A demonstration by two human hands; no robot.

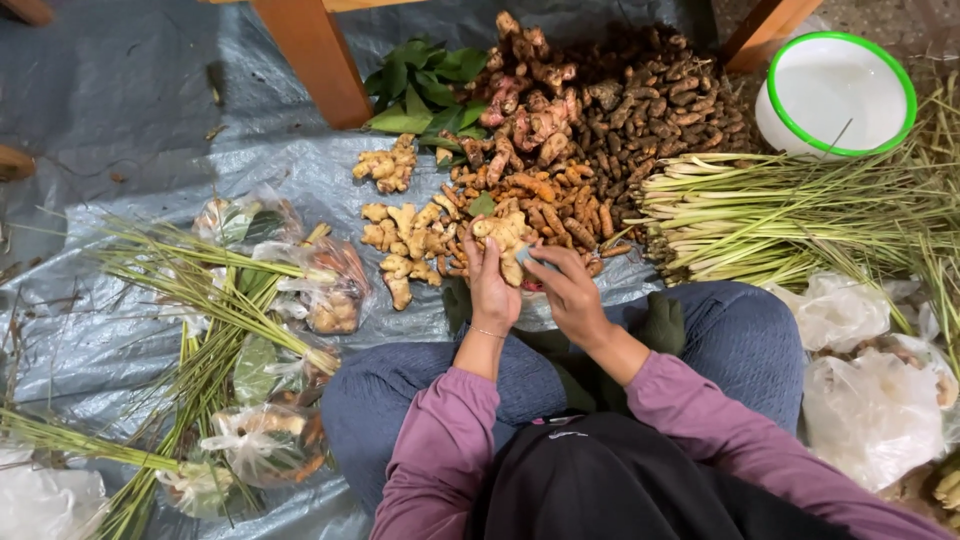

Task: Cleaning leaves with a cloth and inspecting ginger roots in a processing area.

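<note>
I sit cross-legged on a grey plastic sheet (pixel 140 120). My left hand (pixel 490 290) grips a pale knobby piece of ginger (pixel 505 238), lifted just above the pile of roots. My right hand (pixel 568 290) touches the same piece from the right, fingers curled against its lower edge. Directly ahead lie heaps of ginger (pixel 405 245), orange turmeric (pixel 560 205), pinkish galangal (pixel 525 105) and dark brown small roots (pixel 660 110).
Lemongrass stalks (pixel 800 215) lie to the right, more lemongrass (pixel 215 300) with clear filled bags (pixel 330 285) to the left. A white bowl with a green rim (pixel 835 95) stands at back right. Green leaves (pixel 420 85), wooden legs (pixel 315 60) and white plastic bags (pixel 870 410) surround me.
</note>
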